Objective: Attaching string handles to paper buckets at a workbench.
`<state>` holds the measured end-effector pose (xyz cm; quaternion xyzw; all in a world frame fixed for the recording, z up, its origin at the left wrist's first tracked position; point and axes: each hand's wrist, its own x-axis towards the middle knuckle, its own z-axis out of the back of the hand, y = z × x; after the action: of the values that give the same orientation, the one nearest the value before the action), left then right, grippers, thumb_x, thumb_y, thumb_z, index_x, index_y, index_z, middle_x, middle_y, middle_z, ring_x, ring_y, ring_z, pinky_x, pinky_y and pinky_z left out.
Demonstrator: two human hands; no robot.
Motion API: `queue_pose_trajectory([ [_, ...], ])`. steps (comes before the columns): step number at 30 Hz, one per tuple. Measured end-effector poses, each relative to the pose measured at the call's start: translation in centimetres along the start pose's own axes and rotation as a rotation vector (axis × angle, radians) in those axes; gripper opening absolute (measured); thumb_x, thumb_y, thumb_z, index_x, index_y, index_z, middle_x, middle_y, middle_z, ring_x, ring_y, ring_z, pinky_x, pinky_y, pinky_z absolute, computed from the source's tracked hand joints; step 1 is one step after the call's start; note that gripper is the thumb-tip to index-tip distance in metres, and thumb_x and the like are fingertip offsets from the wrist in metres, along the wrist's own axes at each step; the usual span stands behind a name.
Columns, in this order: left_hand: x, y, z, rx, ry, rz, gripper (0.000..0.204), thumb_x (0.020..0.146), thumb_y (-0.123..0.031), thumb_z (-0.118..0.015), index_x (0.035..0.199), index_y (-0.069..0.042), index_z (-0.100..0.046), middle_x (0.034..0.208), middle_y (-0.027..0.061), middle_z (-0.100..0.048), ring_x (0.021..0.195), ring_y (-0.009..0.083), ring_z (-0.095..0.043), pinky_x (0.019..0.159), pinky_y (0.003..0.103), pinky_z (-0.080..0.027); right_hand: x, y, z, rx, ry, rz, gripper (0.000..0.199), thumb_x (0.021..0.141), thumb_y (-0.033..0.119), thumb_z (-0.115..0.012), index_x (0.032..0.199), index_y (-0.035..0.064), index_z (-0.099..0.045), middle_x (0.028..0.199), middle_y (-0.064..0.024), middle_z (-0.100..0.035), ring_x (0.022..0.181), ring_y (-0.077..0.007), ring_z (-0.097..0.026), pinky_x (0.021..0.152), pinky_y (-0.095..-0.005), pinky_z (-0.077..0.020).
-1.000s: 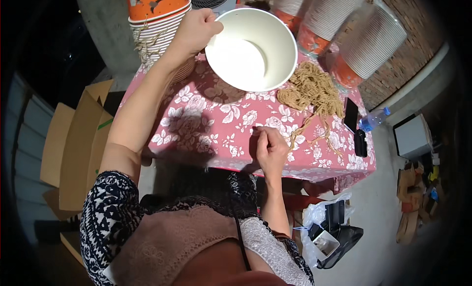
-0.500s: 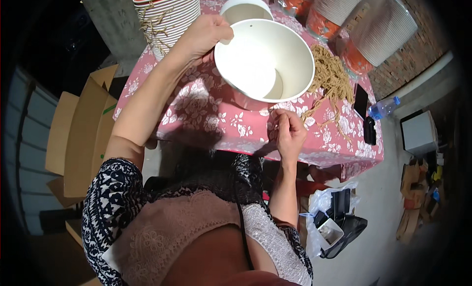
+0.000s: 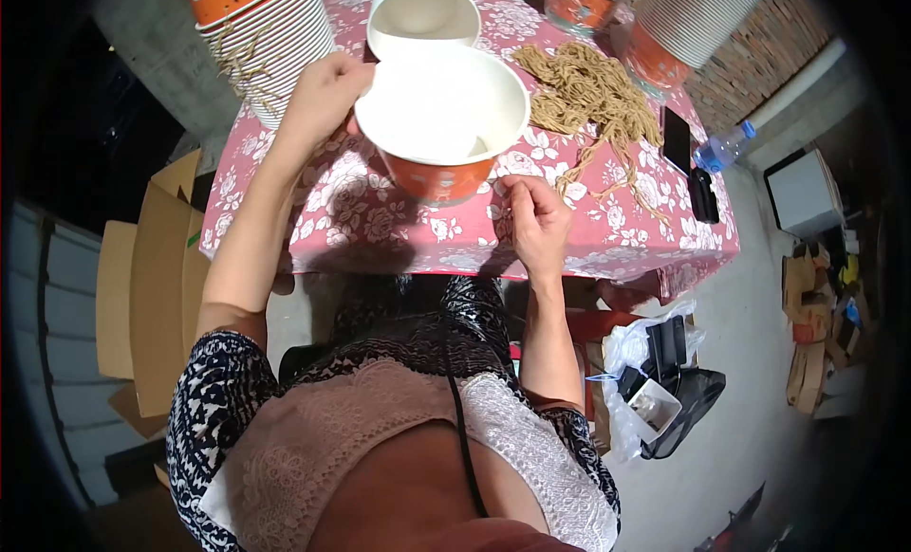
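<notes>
A paper bucket [image 3: 438, 180], white inside and orange outside, stands before me on the table with its mouth up. My left hand [image 3: 327, 97] is closed at the left side of its rim, thumb and fingers against the wall. Low by the bucket's right side, my right hand [image 3: 539, 225] is closed in a pinch; whatever lies between its fingertips is too small to make out. To the right of the bucket lies a loose heap of tan twine [image 3: 588, 92], with strands trailing toward me.
A tall stack of buckets [image 3: 270, 49] with twine ends hanging out stands at left. Another white bucket [image 3: 424, 16] lies tilted behind. More wrapped stacks [image 3: 697, 30] stand back right. A phone [image 3: 677, 139], black case [image 3: 703, 194] and water bottle [image 3: 724, 147] line the right edge.
The bucket appears lower left in view and more upright, showing more of its orange side. Both hands keep their closed grips. The view has shifted, bringing more of the twine into sight.
</notes>
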<state>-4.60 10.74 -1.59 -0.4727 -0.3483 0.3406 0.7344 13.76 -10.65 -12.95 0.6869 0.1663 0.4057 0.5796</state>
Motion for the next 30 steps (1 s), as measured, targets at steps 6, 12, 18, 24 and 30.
queue_pose_trajectory([
  [6, -6.2, 1.9, -1.8, -0.151, -0.319, -0.292, 0.014, 0.097, -0.011, -0.059, 0.102, 0.002, -0.059, 0.076, 0.0002, -0.060, 0.059, 0.0028, -0.049, 0.052, 0.018, -0.039, -1.9, 0.5, 2.3, -0.121, -0.206, 0.221, 0.017, 0.098, 0.003, -0.054, 0.104, -0.0041, -0.069, 0.083, -0.0029, -0.065, 0.069, -0.0064, -0.056, 0.061, -0.0203, -0.0442],
  [12, -12.9, 5.5, -3.9, -0.061, -0.095, -0.311, 0.011, 0.091, 0.004, -0.052, 0.088, 0.000, -0.062, 0.078, 0.0073, -0.062, 0.068, 0.0101, -0.055, 0.059, 0.025, -0.046, -1.6, 0.4, 8.6, -0.470, -0.557, 0.112, 0.012, 0.094, 0.007, -0.062, 0.097, -0.0020, -0.068, 0.083, -0.0089, -0.066, 0.076, -0.0158, -0.060, 0.068, -0.0306, -0.0481],
  [18, -12.5, 5.4, -6.3, -0.047, 0.093, -0.563, 0.013, 0.088, 0.007, -0.053, 0.078, 0.000, -0.058, 0.077, 0.0096, -0.063, 0.065, 0.0142, -0.057, 0.057, 0.028, -0.046, -0.6, 0.0, 10.5, -0.712, -0.456, 0.153, 0.009, 0.088, 0.009, -0.066, 0.092, 0.0004, -0.068, 0.085, -0.0158, -0.064, 0.082, -0.0322, -0.061, 0.075, -0.0397, -0.0477],
  [24, -11.6, 6.0, -6.8, -0.036, 0.207, -0.218, 0.012, 0.090, 0.002, -0.054, 0.079, 0.001, -0.058, 0.070, 0.0069, -0.057, 0.062, 0.0142, -0.056, 0.056, 0.029, -0.045, 0.5, 1.1, 10.8, -0.782, -0.273, 0.149, 0.018, 0.091, 0.014, -0.065, 0.100, -0.0008, -0.069, 0.092, -0.0144, -0.067, 0.086, -0.0243, -0.065, 0.077, -0.0333, -0.0499],
  [30, -11.8, 6.1, -7.0, -0.147, 0.188, -0.001, 0.012, 0.090, -0.001, -0.056, 0.078, 0.000, -0.058, 0.067, 0.0055, -0.057, 0.057, 0.0129, -0.057, 0.052, 0.029, -0.045, 0.5, -0.2, 10.9, -0.813, -0.174, 0.132, 0.019, 0.092, 0.015, -0.065, 0.100, -0.0015, -0.069, 0.089, -0.0136, -0.067, 0.085, -0.0231, -0.064, 0.077, -0.0332, -0.0494],
])
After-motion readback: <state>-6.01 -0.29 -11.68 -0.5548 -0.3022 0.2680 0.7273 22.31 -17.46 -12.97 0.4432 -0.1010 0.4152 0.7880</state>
